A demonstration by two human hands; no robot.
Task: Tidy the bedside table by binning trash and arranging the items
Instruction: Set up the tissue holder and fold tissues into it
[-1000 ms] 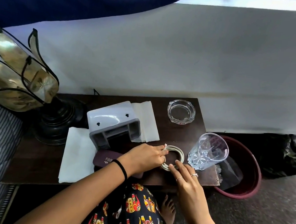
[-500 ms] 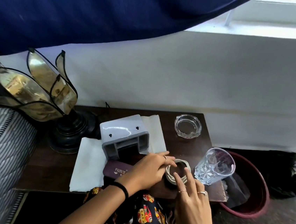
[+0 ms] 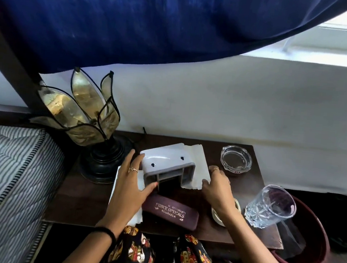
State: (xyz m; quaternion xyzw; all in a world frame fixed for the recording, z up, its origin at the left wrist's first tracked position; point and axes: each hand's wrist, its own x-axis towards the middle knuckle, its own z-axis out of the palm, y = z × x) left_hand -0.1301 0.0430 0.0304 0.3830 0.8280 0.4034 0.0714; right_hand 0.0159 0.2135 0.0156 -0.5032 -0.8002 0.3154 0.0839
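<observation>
Bedside table (image 3: 88,203): spectacle case (image 3: 170,213) lengthwise left-right

The surface (image 3: 88,203) is dark, matt wood. The grey holder (image 3: 166,162) looks like glossy plastic on white paper (image 3: 197,161); the tumbler (image 3: 269,208) and ashtray (image 3: 236,159) are clear cut glass.

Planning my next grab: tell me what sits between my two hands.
In the head view, the grey plastic holder sits between left hand and right hand, on white paper.
</observation>
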